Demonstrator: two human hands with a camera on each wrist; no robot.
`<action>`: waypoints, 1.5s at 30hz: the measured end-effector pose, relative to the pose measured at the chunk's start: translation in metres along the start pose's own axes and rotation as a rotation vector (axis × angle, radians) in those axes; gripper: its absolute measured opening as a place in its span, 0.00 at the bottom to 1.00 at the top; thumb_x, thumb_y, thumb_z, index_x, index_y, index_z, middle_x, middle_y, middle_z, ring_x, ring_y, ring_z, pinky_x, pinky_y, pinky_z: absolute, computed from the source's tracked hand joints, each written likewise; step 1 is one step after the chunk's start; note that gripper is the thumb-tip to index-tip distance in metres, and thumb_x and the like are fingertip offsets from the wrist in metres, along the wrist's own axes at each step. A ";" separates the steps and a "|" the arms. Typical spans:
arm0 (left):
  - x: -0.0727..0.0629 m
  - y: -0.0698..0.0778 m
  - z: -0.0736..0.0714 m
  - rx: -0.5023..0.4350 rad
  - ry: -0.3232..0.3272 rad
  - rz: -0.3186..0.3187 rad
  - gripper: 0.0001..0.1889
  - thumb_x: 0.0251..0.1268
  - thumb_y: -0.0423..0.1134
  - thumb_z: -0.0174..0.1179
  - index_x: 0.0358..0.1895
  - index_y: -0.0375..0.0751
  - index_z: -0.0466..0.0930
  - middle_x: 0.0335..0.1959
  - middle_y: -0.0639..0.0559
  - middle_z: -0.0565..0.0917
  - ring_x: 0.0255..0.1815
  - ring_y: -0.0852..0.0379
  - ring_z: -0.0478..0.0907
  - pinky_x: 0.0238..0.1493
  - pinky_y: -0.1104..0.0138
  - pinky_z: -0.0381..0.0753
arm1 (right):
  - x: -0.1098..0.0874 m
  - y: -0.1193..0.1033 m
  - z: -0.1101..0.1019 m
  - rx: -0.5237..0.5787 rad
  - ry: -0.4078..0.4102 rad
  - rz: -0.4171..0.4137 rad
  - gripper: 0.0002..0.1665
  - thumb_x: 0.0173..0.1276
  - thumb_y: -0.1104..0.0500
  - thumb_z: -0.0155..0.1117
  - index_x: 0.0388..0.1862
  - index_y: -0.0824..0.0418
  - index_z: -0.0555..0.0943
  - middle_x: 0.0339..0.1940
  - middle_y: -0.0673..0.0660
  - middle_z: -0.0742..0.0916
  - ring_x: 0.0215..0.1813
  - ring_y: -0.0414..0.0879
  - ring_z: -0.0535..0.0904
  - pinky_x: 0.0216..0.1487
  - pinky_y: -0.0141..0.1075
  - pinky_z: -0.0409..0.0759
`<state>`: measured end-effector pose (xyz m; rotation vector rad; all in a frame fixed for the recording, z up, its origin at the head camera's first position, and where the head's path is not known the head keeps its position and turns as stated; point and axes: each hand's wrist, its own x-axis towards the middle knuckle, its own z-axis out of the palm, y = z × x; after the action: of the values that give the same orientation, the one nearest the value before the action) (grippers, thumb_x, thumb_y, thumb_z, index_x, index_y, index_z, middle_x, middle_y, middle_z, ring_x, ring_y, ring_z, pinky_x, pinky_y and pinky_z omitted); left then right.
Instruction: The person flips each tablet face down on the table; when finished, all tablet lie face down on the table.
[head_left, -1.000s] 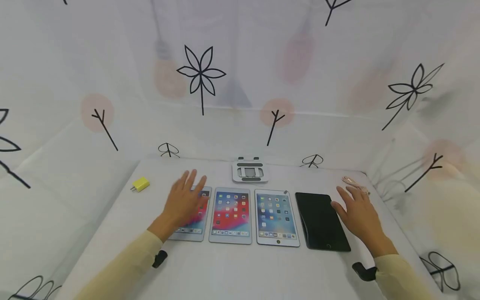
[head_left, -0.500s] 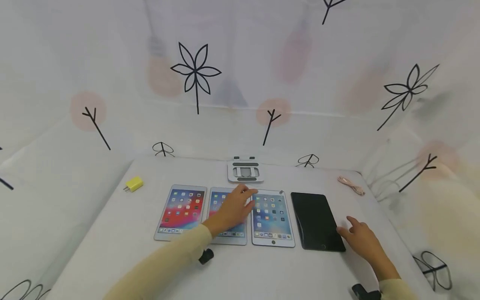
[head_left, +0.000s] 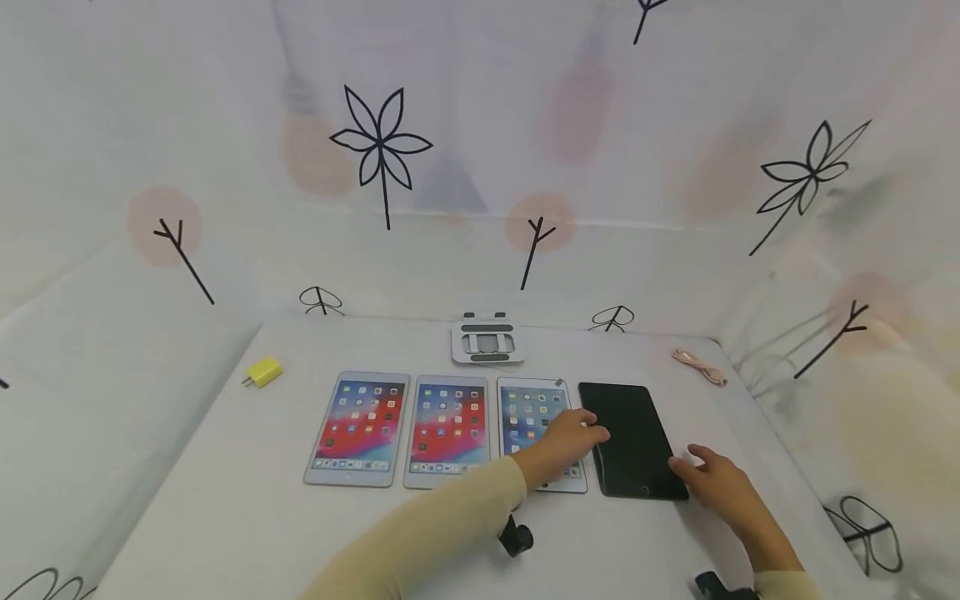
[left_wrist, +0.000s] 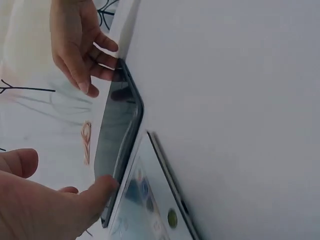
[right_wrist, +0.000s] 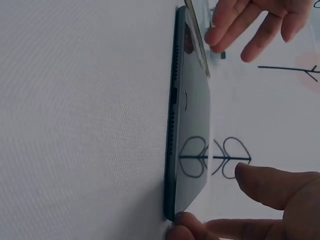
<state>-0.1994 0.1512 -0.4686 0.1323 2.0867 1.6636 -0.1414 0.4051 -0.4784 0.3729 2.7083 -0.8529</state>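
A black tablet (head_left: 633, 446) with a dark screen lies flat at the right end of a row on the white table. My left hand (head_left: 566, 440) reaches over the neighbouring white tablet (head_left: 528, 408), partly covering it, with fingers at the black tablet's left edge. Beside the opposite edge is my right hand (head_left: 720, 483). In the right wrist view, the right fingertips (right_wrist: 185, 222) meet the black tablet's near corner, while the thumb (right_wrist: 260, 185) stays apart from it. The left thumb (left_wrist: 102, 192) is by the edge in the left wrist view; whether it touches is unclear.
Two more white tablets, a left one (head_left: 358, 429) and a middle one (head_left: 448, 425), show red-blue screens. A folding stand (head_left: 487, 342) lies behind the row. A yellow charger plug (head_left: 262, 372) is at far left, a coiled pink cable (head_left: 699, 367) at far right.
My left hand has swept rightward across the row, from the leftmost tablet to the black one. My right hand has come down and nearer along the black tablet's right side. The tablets stay put.
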 end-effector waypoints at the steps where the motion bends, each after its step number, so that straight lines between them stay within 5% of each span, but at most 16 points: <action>1: 0.000 0.001 0.004 -0.015 0.001 -0.011 0.25 0.68 0.42 0.63 0.65 0.37 0.77 0.64 0.44 0.79 0.61 0.45 0.79 0.65 0.50 0.78 | -0.001 0.000 0.000 0.023 -0.007 0.000 0.48 0.78 0.40 0.53 0.72 0.81 0.59 0.55 0.82 0.80 0.45 0.58 0.85 0.41 0.49 0.86; 20: 0.006 0.007 0.012 -0.118 -0.090 -0.070 0.34 0.68 0.44 0.65 0.76 0.48 0.65 0.76 0.46 0.68 0.72 0.41 0.70 0.72 0.44 0.68 | 0.004 0.015 -0.005 0.313 -0.063 0.062 0.45 0.80 0.41 0.52 0.70 0.83 0.62 0.46 0.66 0.88 0.40 0.44 0.82 0.40 0.38 0.85; 26: 0.007 0.003 0.013 -0.166 -0.098 -0.077 0.42 0.67 0.44 0.65 0.81 0.54 0.53 0.81 0.47 0.59 0.78 0.39 0.60 0.76 0.42 0.61 | 0.006 0.019 -0.001 0.448 -0.118 0.079 0.48 0.79 0.40 0.55 0.75 0.79 0.58 0.62 0.71 0.78 0.49 0.45 0.78 0.45 0.38 0.83; 30: 0.005 0.002 0.014 -0.162 -0.101 -0.061 0.42 0.68 0.45 0.64 0.82 0.56 0.52 0.81 0.48 0.58 0.79 0.40 0.58 0.76 0.41 0.58 | 0.003 0.019 0.002 0.688 -0.132 -0.007 0.41 0.80 0.49 0.57 0.79 0.72 0.58 0.64 0.55 0.81 0.53 0.40 0.81 0.50 0.38 0.83; 33: 0.004 0.001 0.017 -0.156 -0.112 -0.046 0.39 0.69 0.45 0.63 0.81 0.56 0.56 0.80 0.48 0.60 0.78 0.41 0.60 0.76 0.41 0.59 | -0.005 0.016 0.006 0.886 -0.154 -0.131 0.29 0.80 0.59 0.55 0.77 0.55 0.67 0.56 0.39 0.84 0.53 0.38 0.83 0.51 0.40 0.84; 37: 0.005 0.001 0.021 -0.142 -0.103 -0.034 0.33 0.71 0.48 0.61 0.77 0.55 0.64 0.78 0.48 0.66 0.76 0.43 0.65 0.75 0.43 0.63 | -0.015 0.005 0.010 1.034 -0.187 -0.310 0.28 0.79 0.67 0.51 0.68 0.38 0.74 0.57 0.37 0.85 0.53 0.42 0.86 0.47 0.42 0.87; 41: 0.007 0.006 0.023 -0.104 -0.116 -0.038 0.28 0.73 0.54 0.59 0.74 0.54 0.71 0.73 0.50 0.72 0.72 0.45 0.71 0.71 0.42 0.69 | -0.023 -0.015 0.011 1.010 -0.116 -0.361 0.31 0.78 0.68 0.52 0.75 0.46 0.71 0.55 0.44 0.88 0.51 0.44 0.87 0.44 0.42 0.88; 45: 0.007 0.013 0.025 -0.128 -0.132 -0.053 0.31 0.72 0.62 0.57 0.72 0.52 0.73 0.71 0.48 0.75 0.71 0.42 0.72 0.68 0.36 0.70 | -0.033 -0.040 0.012 0.744 0.022 -0.314 0.35 0.77 0.61 0.59 0.80 0.59 0.63 0.61 0.58 0.85 0.50 0.36 0.85 0.43 0.38 0.88</action>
<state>-0.1977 0.1797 -0.4628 0.1404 1.8654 1.7036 -0.1213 0.3611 -0.4562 0.0895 2.3978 -1.9483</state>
